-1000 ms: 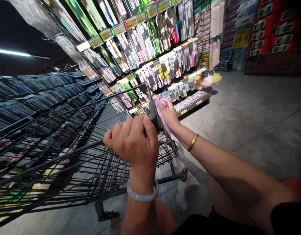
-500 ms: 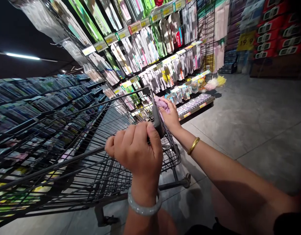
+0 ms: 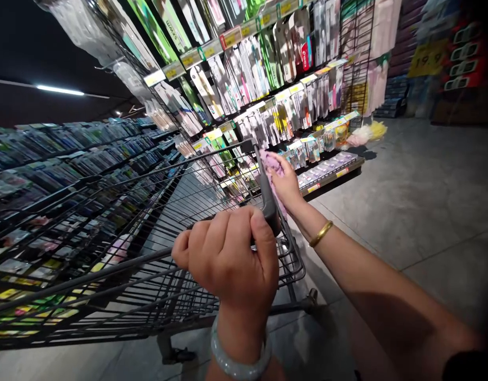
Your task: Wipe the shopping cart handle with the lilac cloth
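My left hand (image 3: 232,254), with a pale bangle (image 3: 238,354) at its wrist, is wrapped around the near end of the handle of a dark wire shopping cart (image 3: 120,264). Farther along, the cart's dark handle bar (image 3: 265,185) runs away from me. At its far end my right hand (image 3: 286,182) has its fingers closed on a crumpled lilac cloth (image 3: 272,161), which lies against the bar. A gold bangle (image 3: 321,234) circles the right wrist. Whether the right fingers also grip the bar is hidden by the cloth.
Past the cart stands a rack of hanging packaged small goods (image 3: 244,74) with price strips. Shelves of packets (image 3: 61,159) line the left side. Grey floor (image 3: 387,190) stretches to the right, where a yellow price sign (image 3: 426,59) hangs beside stacked red boxes (image 3: 464,58).
The shelves and cart appear slightly farther right in view. Both hands keep their grips, the left on the cart handle and the right on the lilac cloth.
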A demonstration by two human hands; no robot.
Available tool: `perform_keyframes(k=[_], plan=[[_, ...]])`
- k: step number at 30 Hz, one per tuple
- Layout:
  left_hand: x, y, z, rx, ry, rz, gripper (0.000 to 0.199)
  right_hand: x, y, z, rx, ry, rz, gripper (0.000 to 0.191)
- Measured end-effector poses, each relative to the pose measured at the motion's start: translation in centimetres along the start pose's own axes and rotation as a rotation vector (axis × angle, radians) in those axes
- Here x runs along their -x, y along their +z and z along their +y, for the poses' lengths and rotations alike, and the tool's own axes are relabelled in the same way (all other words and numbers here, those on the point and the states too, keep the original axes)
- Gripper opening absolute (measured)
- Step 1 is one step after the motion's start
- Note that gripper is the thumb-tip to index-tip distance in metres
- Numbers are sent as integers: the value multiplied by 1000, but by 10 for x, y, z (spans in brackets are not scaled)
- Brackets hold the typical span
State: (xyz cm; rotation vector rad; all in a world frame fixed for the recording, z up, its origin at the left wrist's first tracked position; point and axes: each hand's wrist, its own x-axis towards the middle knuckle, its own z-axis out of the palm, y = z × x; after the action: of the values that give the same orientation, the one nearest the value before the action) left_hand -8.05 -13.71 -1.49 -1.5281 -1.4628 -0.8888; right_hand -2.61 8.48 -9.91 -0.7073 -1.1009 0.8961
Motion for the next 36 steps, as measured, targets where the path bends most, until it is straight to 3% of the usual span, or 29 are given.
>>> perform_keyframes(k=[3,6,10,13,16,20,24,27,29,33,36], plan=[[0,0,0,-3,2,1,24,0,-9,41,18,140,3,31],[0,-1,0,-9,6,-4,25,-5,-11,54,7,177,16,40],[0,0,-1,-18,12,3,25,-17,2,26,-50,61,44,54],[0,1,-1,-23,14,-1,24,-19,6,15,-46,-7,15,49],[0,1,-1,-26,14,-4,24,-10,-2,33,8,67,8,38],[-1,1,1,-20,-3,9,26,-2,-12,49,35,188,3,42],[-3,2,1,1,16,30,25,-10,-2,6,-31,88,1,35],[-3,3,0,-12,23,41,24,-10,2,-25,-77,3,-2,41],[-3,4,1,-19,16,42,24,-3,-2,-24,-73,13,23,43],[-2,4,2,-5,7,38,24,20,-17,5,-28,160,53,43],[-2,1,2,16,-4,11,24,26,-19,-5,-48,170,29,44]])
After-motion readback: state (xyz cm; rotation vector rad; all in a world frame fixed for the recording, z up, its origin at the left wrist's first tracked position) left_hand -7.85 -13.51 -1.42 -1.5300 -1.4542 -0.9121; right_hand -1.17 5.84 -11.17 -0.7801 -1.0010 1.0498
